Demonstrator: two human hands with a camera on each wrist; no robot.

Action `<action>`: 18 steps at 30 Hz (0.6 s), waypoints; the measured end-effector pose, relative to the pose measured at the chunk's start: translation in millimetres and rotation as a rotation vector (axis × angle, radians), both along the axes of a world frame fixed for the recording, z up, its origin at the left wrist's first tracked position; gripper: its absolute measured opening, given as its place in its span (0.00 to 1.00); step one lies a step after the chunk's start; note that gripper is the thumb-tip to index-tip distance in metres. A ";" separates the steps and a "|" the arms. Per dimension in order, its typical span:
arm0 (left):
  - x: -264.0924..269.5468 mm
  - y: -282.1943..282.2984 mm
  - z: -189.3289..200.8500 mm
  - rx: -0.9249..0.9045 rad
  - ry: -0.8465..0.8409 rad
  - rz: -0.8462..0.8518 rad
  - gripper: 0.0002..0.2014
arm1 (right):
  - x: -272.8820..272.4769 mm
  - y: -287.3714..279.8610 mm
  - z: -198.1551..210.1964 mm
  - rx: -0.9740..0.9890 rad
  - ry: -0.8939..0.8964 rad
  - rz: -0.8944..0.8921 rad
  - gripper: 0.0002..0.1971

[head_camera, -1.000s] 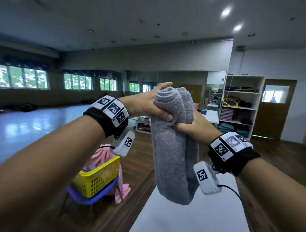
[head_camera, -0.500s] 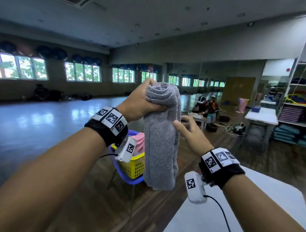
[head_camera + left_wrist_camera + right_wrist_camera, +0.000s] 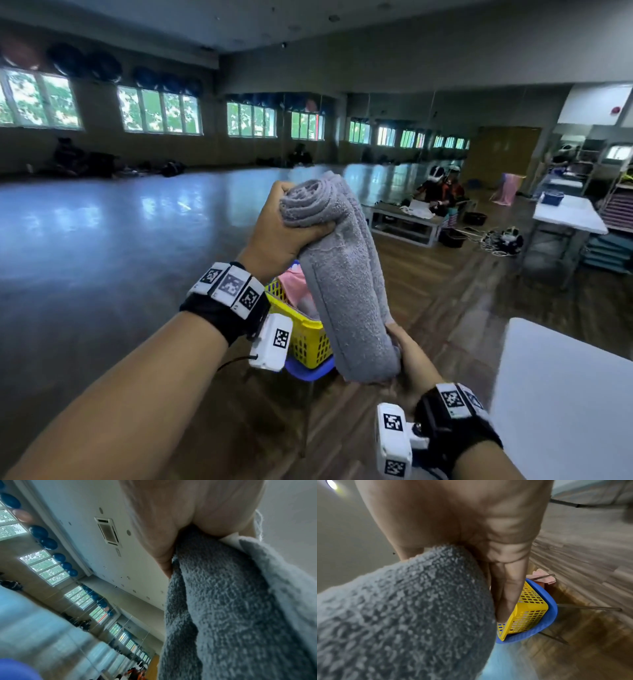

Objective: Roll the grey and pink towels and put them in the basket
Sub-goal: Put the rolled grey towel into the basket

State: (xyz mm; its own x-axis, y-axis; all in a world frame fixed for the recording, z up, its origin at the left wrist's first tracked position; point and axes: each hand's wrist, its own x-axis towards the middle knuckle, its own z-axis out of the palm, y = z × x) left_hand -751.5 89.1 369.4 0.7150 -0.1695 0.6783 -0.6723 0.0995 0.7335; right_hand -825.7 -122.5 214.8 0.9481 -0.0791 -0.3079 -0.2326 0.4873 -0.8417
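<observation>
Carrying the rolled grey towel [image 3: 346,274] upright, the left hand [image 3: 281,236] grips its top while the right hand [image 3: 407,356] cups its bottom; next, lowering it into the yellow basket [image 3: 305,329] just beyond, beside the pink towel [image 3: 294,284].

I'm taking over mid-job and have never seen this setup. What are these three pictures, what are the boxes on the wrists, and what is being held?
No robot here: a person works with bare hands and wears three cameras. The large room view comes from a camera on the head. The white boxes with black square markers strapped to the wrists are two more cameras, each looking along its hand.

The left hand grips the top end of the rolled grey towel. The right hand holds its bottom end, fingers curled under it. The towel is in the air, tilted, not on any surface.

Behind it the yellow basket sits on a blue chair, with the pink towel already inside. A white table stands at the right.
</observation>
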 end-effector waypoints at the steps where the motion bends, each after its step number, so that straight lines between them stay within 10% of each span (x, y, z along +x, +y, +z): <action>1: 24.6 15.7 -8.8 0.022 0.020 -0.011 0.28 | 20.9 14.0 -6.7 -0.018 0.022 -0.016 0.23; 18: 286.0 159.9 -96.6 0.566 0.247 -0.220 0.45 | 225.0 73.3 -28.3 -0.504 0.169 -0.226 0.04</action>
State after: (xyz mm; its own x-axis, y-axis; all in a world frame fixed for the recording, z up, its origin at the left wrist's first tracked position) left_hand -465.4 248.9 272.8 0.7464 -0.6120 0.2617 -0.4854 -0.2315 0.8431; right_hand -600.7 -49.2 186.4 0.8315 -0.4503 -0.3254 -0.3206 0.0894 -0.9430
